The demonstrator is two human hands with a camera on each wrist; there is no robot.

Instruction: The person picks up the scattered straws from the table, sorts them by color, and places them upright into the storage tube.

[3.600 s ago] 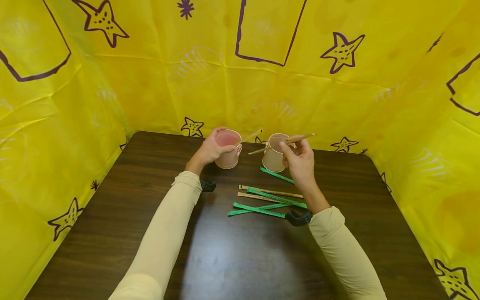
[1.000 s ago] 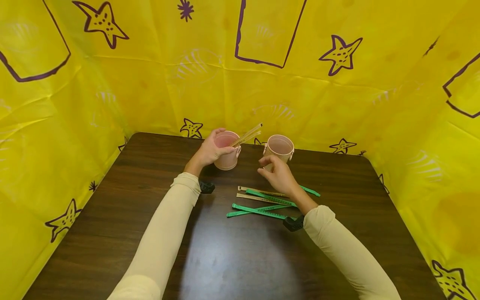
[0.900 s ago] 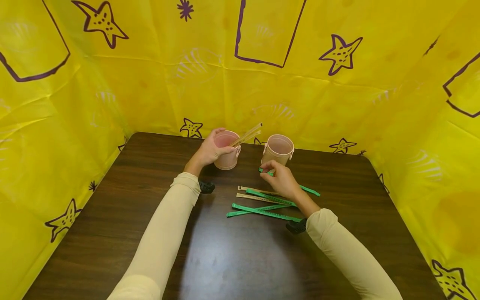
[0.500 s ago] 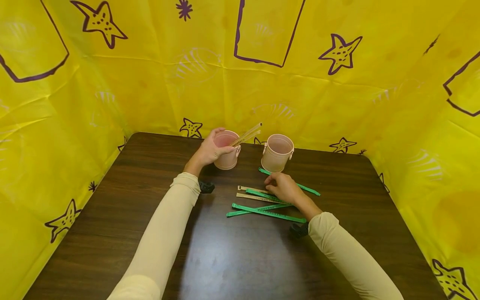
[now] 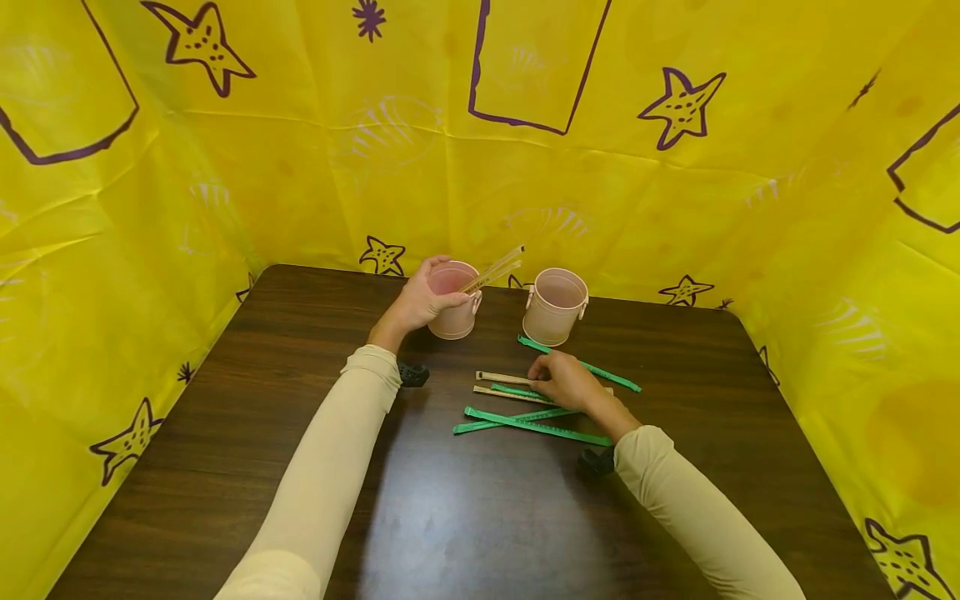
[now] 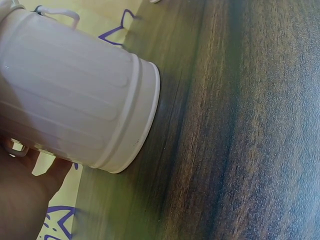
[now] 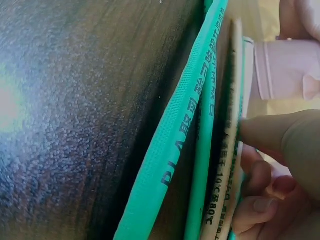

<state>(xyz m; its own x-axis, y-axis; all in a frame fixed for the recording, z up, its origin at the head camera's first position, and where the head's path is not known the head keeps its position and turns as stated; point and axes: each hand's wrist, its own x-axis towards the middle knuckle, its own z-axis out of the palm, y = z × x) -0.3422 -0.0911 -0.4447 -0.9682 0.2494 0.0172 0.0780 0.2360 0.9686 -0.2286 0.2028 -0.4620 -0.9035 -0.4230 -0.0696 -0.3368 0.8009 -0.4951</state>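
In the head view my left hand (image 5: pixel 420 300) grips a small pink bucket (image 5: pixel 452 323), thumb over the near rim and fingers around the far side. Two brown paper-wrapped straws (image 5: pixel 495 268) lean out of it to the right. My right hand (image 5: pixel 573 385) is down at the wrapped straws on the table, its thumb and fingers either side of a brown straw (image 5: pixel 501 377). A green straw (image 5: pixel 512 391) and another brown straw (image 5: pixel 491 392) lie alongside, partly hidden by the hand. The left wrist view shows the bucket's ribbed wall (image 6: pixel 75 85).
A second pink bucket (image 5: pixel 553 321) stands to the right, with a green straw (image 5: pixel 611 377) in front of it. Two crossed green straws (image 5: pixel 562 430) lie nearer me on the dark wooden table (image 5: pixel 480 517). Yellow patterned cloth (image 5: pixel 420 183) walls the table's back and sides.
The brown straw my right hand held earlier now leans in the left bucket. That hand has come down to the straws on the table. My left hand stays on its bucket.
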